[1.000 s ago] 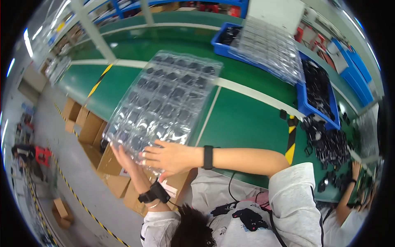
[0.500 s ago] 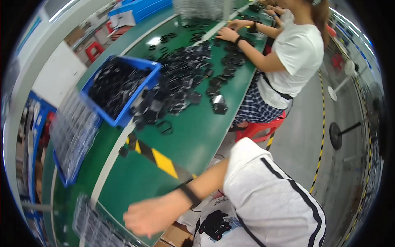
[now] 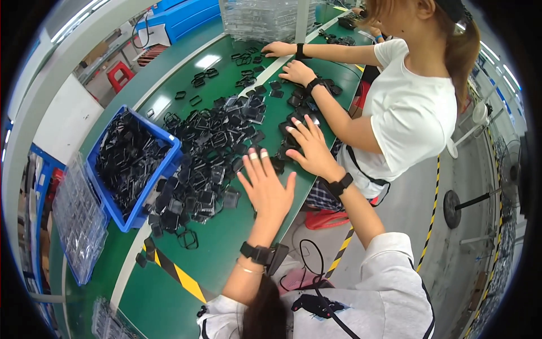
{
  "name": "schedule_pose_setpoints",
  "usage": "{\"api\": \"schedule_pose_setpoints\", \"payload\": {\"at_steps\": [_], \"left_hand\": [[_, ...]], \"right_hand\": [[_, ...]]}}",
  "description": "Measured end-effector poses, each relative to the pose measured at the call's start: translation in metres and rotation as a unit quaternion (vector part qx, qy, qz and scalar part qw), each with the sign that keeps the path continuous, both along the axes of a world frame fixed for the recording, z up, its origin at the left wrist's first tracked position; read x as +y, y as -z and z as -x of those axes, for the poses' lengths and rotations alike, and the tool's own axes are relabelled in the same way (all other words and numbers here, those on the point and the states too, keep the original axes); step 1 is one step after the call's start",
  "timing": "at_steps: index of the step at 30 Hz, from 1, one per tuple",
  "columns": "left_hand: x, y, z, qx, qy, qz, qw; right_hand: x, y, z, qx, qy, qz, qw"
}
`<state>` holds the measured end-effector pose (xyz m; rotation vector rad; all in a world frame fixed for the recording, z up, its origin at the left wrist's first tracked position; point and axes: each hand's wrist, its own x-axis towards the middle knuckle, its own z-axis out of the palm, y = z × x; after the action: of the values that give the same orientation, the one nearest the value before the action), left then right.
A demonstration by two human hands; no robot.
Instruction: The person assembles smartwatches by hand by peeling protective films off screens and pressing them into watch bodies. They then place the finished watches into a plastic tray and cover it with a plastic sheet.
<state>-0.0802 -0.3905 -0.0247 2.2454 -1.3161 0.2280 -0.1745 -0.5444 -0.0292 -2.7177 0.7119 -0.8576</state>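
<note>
My left hand [image 3: 266, 189] reaches over the green table, open, palm down and fingers spread, at the right edge of a pile of small black square frames [image 3: 209, 133]. White bands circle two of its fingers. My right hand [image 3: 313, 148] is open too, fingers apart, its fingertips near a row of flat black pieces [image 3: 294, 100] by the table's near edge. My fingers partly hide these pieces. Nothing shows in either hand. Both wrists wear black bands.
A blue bin [image 3: 129, 225] full of black parts stands left of the pile. Clear plastic trays [image 3: 82, 217] lean beside it. A co-worker in a white shirt [image 3: 415, 93] sits ahead on the right, hands over the black frames. Striped tape [image 3: 189, 284] crosses the table.
My right hand has moved from the lower left, beside the clear trays, up to the row of black pieces. My left hand has come into view. The co-worker's one hand reaches farther left.
</note>
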Motion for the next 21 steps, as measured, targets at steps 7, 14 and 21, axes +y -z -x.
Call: {"api": "schedule_pose_setpoints", "payload": {"at_steps": [7, 14, 21], "left_hand": [[-0.021, 0.01, -0.003, -0.025, 0.017, -0.082, 0.996], [0.023, 0.005, -0.006, -0.037, 0.073, -0.105, 0.991], [0.095, -0.004, -0.03, -0.034, 0.159, -0.118, 0.98]], "right_hand": [[-0.037, 0.005, -0.011, 0.153, -0.005, 0.062, 0.986], [0.006, -0.003, -0.011, 0.157, -0.027, 0.042, 0.986], [0.08, -0.002, -0.012, 0.116, -0.046, -0.009, 0.992]]}}
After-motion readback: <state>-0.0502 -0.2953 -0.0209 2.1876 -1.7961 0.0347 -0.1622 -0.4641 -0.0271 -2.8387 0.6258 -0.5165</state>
